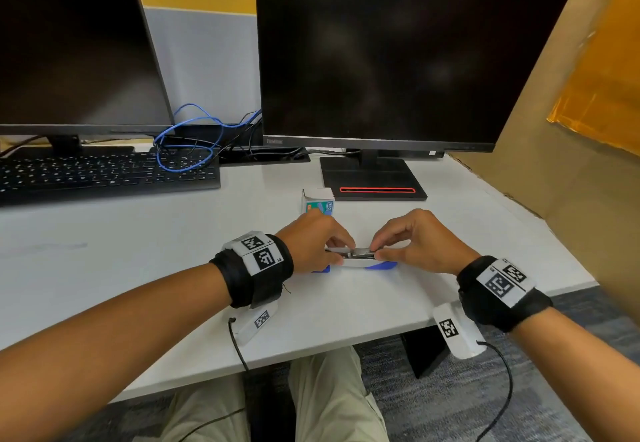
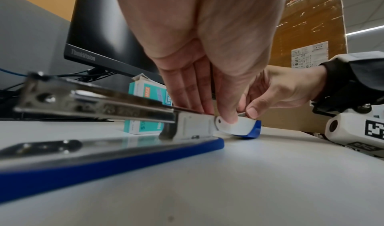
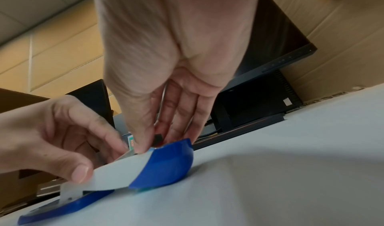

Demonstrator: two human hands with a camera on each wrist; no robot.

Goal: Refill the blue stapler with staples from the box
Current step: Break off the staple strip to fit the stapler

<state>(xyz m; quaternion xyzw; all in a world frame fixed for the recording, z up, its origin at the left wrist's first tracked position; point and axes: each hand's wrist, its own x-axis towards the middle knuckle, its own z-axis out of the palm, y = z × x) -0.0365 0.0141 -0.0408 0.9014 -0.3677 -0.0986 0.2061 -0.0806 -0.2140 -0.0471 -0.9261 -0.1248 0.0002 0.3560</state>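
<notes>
A: Where is the blue stapler (image 1: pixel 360 261)?

B: It lies on the white desk (image 1: pixel 173 261), near the front edge; it is swung wide open, so the blue base (image 2: pixel 112 157) is flat on the desk and the white and blue top (image 3: pixel 145 168) is folded out to the right; the shiny metal rail (image 2: pixel 99 104) sticks up over the base.

A: What are the hands doing?

B: The left hand (image 1: pixel 311 240) has its thumb and fingers pressed together on the stapler, at the middle; the right hand (image 1: pixel 420 240) pinches the top part with its thumb and fingers, just beside the left one; I cannot tell if it has staples in it.

A: And the box?

B: The little staple box (image 1: pixel 318 202) stands just behind the hands, with its flap open; it is in front of the monitor stand (image 1: pixel 372 178); a black keyboard (image 1: pixel 104 171) sits far to the left.
</notes>
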